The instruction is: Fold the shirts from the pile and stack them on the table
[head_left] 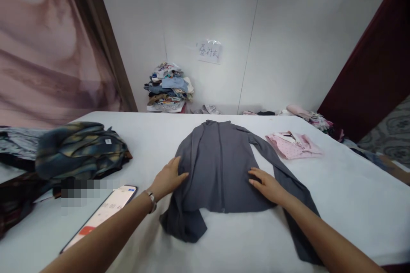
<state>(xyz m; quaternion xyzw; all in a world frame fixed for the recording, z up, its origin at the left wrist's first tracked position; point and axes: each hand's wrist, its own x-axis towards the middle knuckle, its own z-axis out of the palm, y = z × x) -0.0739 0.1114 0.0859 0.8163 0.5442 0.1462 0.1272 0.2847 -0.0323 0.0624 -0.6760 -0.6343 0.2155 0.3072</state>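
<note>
A dark grey long-sleeved shirt point(219, 166) lies flat on the white table point(346, 196), collar toward the far side. Its left sleeve is folded in over the body; its right sleeve runs out toward the near right edge. My left hand point(168, 178) rests flat on the shirt's left side, fingers together, a watch on the wrist. My right hand point(266, 184) presses flat on the shirt's lower right side. Neither hand grips the cloth.
A heap of dark patterned clothes point(77, 149) sits at the left. A phone point(102, 215) lies near my left forearm. A folded pink garment point(293, 144) is at the right. A stack of clothes point(168, 87) stands by the back wall.
</note>
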